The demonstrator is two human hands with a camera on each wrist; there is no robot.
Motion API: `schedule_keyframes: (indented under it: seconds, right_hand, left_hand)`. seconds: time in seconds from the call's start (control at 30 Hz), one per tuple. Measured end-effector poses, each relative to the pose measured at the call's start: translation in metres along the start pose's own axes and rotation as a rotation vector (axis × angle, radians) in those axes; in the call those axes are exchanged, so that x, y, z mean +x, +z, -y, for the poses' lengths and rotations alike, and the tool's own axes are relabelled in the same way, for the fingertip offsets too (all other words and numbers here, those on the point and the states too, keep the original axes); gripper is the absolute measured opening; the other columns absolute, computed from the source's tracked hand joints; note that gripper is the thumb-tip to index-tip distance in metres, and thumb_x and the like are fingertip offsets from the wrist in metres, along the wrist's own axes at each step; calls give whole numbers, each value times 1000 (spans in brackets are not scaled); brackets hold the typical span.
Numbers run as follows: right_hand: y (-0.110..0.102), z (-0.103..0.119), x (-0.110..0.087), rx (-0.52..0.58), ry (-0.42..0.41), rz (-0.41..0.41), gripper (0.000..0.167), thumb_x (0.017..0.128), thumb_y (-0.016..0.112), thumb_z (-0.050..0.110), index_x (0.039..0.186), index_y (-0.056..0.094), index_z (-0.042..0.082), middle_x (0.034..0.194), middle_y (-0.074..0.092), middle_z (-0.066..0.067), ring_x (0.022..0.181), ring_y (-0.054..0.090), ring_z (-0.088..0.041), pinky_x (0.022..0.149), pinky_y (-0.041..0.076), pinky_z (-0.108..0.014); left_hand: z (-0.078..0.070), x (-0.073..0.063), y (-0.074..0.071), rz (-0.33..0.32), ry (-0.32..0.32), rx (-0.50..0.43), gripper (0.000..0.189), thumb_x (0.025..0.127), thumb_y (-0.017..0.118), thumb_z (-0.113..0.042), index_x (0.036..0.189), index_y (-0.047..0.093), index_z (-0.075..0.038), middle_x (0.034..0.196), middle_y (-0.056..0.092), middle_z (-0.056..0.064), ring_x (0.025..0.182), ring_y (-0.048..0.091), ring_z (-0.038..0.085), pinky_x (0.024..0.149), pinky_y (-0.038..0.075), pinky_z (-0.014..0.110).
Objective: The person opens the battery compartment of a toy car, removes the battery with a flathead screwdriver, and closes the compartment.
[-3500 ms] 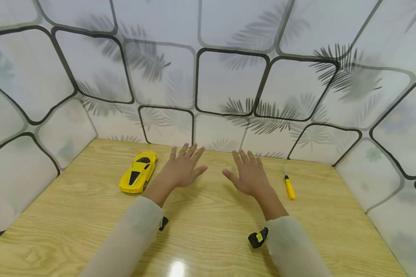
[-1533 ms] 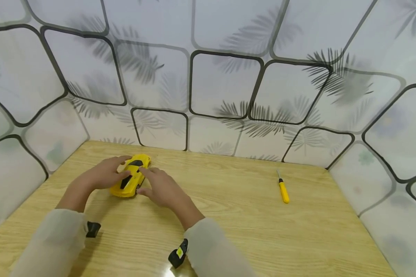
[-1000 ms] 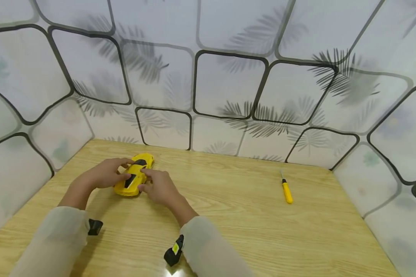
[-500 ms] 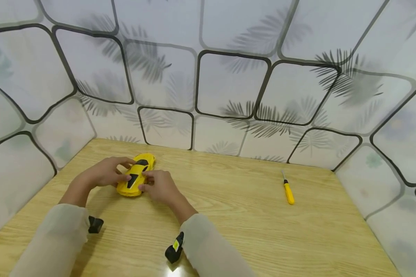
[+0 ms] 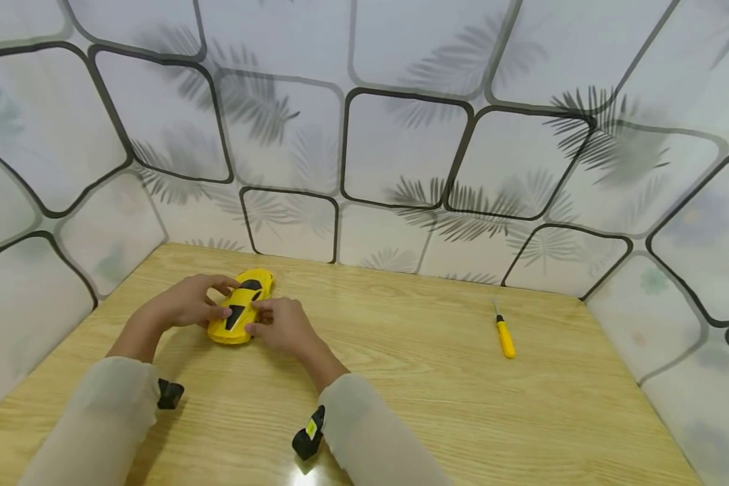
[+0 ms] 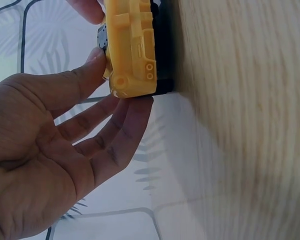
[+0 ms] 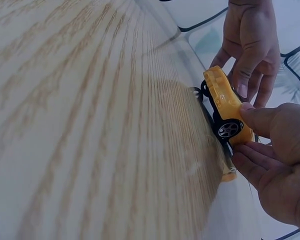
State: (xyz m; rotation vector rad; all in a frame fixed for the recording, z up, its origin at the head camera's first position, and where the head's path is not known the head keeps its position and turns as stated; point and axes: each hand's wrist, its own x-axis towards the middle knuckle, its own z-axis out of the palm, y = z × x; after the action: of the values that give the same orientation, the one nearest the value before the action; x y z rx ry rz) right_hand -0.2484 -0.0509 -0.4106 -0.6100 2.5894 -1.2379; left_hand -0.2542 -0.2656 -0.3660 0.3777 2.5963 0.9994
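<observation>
The yellow toy car [image 5: 235, 325] with black windows stands on the wooden table at the left, its nose pointing away. My left hand [image 5: 190, 301] grips it from the left, thumb on top by the rear window and fingers along its side. In the left wrist view its yellow rear end [image 6: 132, 55] sits between thumb and fingers. My right hand [image 5: 283, 327] holds the car's right side between thumb and bent fingers. In the right wrist view these fingertips lie close by a black wheel [image 7: 229, 130]. The car's far left side is mostly hidden by my left hand.
A screwdriver [image 5: 505, 337] with a yellow handle lies on the table [image 5: 413, 398] at the right. Patterned white walls [image 5: 395, 236] rise at the back and both sides. A black wrist camera [image 5: 308, 435] sits below my right sleeve.
Both hands, earlier spread open over the middle of the table, have moved left onto the toy car. The right fingers have closed in on its side. The screwdriver has stayed put.
</observation>
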Motion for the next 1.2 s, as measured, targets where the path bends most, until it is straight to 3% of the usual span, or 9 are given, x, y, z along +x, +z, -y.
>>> schedule_keyframes:
  seconds: [0.27, 0.6, 0.97, 1.2]
  right_hand:
    - [-4, -3, -3, 42, 19, -12, 46, 93, 77, 24, 136, 67, 11, 128, 71, 2, 113, 66, -5, 93, 55, -19]
    - [-8, -8, -5, 57, 28, -15, 44, 92, 79, 21, 133, 69, 10, 124, 72, 1, 109, 67, -6, 89, 55, -17]
    - [-34, -21, -12, 103, -6, -15, 42, 92, 79, 15, 131, 69, 3, 123, 73, -7, 109, 70, -15, 87, 58, -21]
    - [-47, -28, -17, 84, -3, -4, 42, 93, 78, 14, 132, 68, 2, 124, 72, -8, 109, 70, -16, 88, 58, -22]
  left_hand:
    - [-5, 4, 5, -12, -12, 22, 57, 97, 69, -4, 146, 45, 9, 139, 47, 39, 99, 68, 31, 76, 64, 41]
    - [-9, 9, 10, -3, -21, 20, 57, 97, 70, -5, 146, 45, 9, 139, 48, 38, 105, 67, 38, 74, 64, 40]
    - [-26, 25, 21, -28, 24, 59, 57, 96, 72, -8, 145, 48, 8, 137, 52, 36, 100, 68, 31, 72, 64, 37]
    - [-35, 34, 29, -23, 14, 38, 57, 97, 71, -7, 146, 47, 7, 139, 51, 35, 97, 70, 28, 72, 64, 36]
